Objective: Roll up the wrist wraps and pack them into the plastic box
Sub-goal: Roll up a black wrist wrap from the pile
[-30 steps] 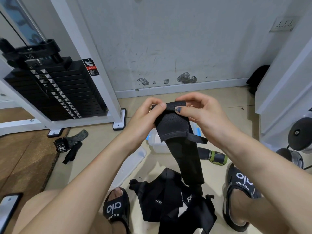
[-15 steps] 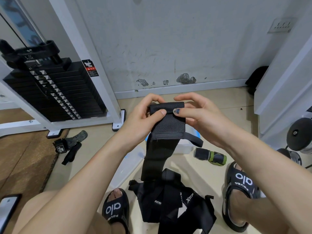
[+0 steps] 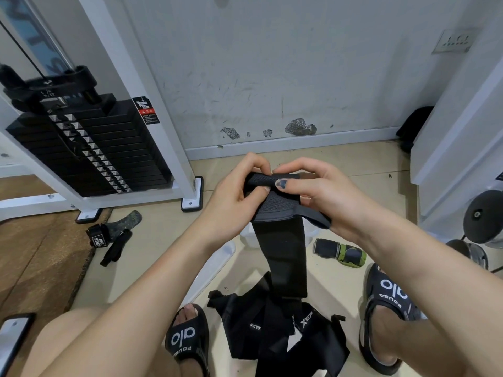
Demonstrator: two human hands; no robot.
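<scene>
Wrist wrap held up over the pile

Wrist wrap (image 3: 283,240) hangs above the heap of black wraps (image 3: 277,330) on the floor, its lower end reaching that heap. Both hands pinch its folded top: the left hand (image 3: 231,197) curls thumb and fingers onto the left edge, the right hand (image 3: 324,191) onto the right edge. Behind the hanging strip, mostly hidden, sits the plastic box (image 3: 310,235); right of the strip lies a green-and-black rolled wrap (image 3: 340,253).

Beige floor (image 3: 152,257) carries black wraps (image 3: 277,333), plastic box (image 3: 249,238), green wrap (image 3: 340,253).
</scene>
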